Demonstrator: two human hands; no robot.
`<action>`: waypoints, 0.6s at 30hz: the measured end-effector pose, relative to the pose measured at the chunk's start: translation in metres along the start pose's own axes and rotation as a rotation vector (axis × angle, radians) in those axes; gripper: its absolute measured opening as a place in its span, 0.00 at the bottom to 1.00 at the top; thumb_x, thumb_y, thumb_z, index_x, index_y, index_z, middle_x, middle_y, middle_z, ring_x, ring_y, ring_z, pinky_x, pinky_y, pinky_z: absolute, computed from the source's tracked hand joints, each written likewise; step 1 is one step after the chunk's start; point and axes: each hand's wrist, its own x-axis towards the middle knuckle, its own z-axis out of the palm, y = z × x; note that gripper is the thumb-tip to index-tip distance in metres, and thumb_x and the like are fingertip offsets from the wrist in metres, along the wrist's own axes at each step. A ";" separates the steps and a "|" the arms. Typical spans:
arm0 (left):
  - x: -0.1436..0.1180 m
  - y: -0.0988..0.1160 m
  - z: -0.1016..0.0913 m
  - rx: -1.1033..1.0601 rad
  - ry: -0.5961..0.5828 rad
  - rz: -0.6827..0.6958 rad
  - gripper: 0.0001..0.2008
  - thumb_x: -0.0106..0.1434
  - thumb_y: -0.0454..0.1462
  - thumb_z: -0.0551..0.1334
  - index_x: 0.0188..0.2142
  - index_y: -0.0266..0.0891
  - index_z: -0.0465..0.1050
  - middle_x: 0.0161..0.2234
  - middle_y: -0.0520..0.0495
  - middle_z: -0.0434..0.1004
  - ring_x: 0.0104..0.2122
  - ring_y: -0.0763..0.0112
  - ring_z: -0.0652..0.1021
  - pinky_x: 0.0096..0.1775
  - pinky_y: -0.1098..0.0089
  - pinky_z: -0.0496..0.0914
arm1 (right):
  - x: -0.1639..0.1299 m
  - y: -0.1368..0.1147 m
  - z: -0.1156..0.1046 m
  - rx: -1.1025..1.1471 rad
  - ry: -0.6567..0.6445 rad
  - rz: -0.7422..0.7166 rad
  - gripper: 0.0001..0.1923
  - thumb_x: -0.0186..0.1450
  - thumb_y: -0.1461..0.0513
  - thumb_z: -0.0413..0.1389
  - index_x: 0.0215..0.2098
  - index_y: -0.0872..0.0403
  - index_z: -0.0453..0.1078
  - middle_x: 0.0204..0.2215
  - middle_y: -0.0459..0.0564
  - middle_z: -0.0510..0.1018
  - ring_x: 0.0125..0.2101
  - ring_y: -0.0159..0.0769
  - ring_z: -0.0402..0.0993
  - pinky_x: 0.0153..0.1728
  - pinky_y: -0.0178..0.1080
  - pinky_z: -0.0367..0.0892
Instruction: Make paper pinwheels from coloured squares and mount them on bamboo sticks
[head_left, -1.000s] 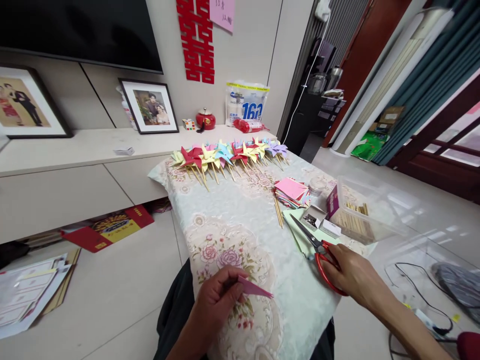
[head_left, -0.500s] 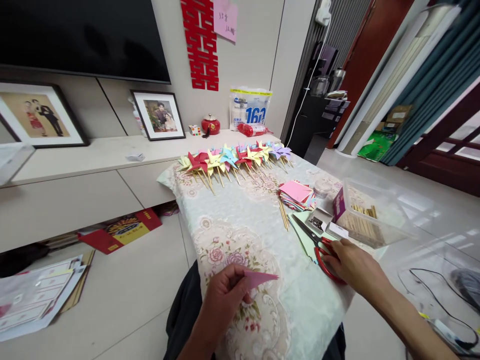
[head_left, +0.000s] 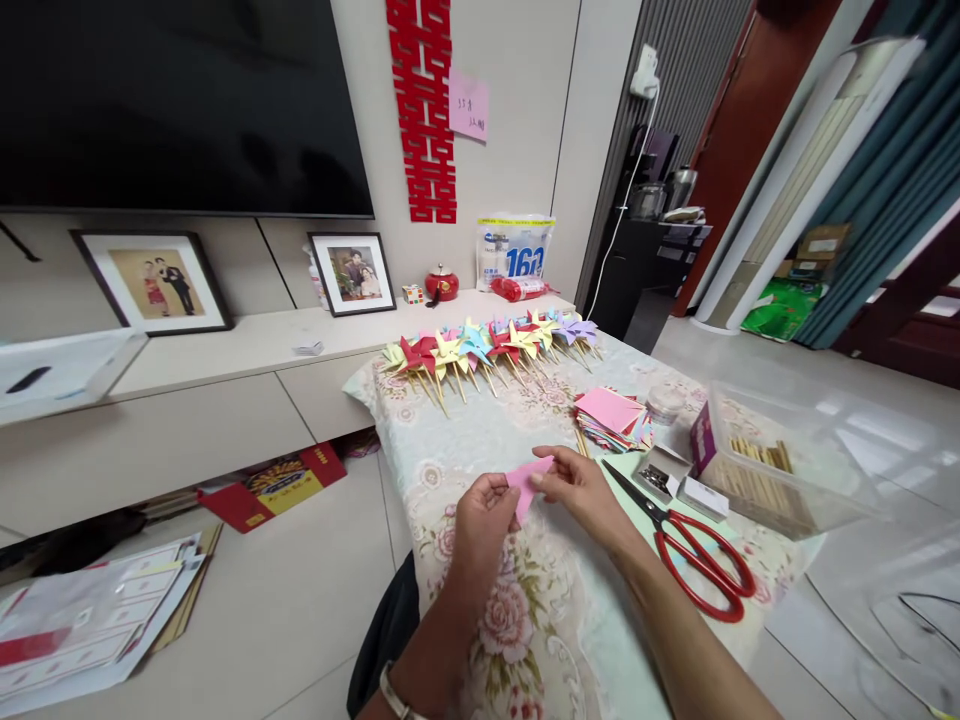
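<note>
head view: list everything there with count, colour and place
pink paper: 1, pink, over table
scissors: 1, red-handled, on table, right
green paper: some, pale, under scissors
small boxes: 2, white, beside scissors
paper stack: 1, multicoloured, table's right
round container: 1, clear, beside paper stack
tub: 1, clear, table's right
sticks: many, tan, mostly in tub
pinwheels: many, multicoloured, table's far end
framed photos: 2, black-framed, cabinet
puzzle cube: 1, multicoloured, cabinet
jar: 1, red, cabinet
bag: 1, white-blue, cabinet
packet: 1, red, cabinet
screen: 1, black, wall
cutout: 1, red, wall
note: 1, pink, wall
papers: several, mostly white, floor
left hand: 1, holding pink paper
right hand: 1, holding pink paper
</note>
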 end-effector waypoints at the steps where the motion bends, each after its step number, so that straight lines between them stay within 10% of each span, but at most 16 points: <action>1: 0.004 -0.004 0.000 -0.011 0.019 0.007 0.10 0.50 0.39 0.69 0.28 0.37 0.71 0.18 0.56 0.71 0.16 0.78 0.67 0.21 0.76 0.62 | 0.005 0.007 0.004 0.067 0.019 0.010 0.25 0.54 0.53 0.67 0.46 0.56 0.73 0.22 0.39 0.69 0.24 0.31 0.67 0.29 0.36 0.64; 18: 0.000 -0.017 -0.016 0.054 -0.069 0.027 0.15 0.60 0.41 0.64 0.43 0.35 0.78 0.23 0.51 0.76 0.21 0.73 0.74 0.27 0.72 0.69 | 0.001 0.027 0.011 0.549 0.021 0.284 0.25 0.46 0.60 0.74 0.41 0.57 0.77 0.21 0.41 0.76 0.22 0.28 0.70 0.25 0.32 0.64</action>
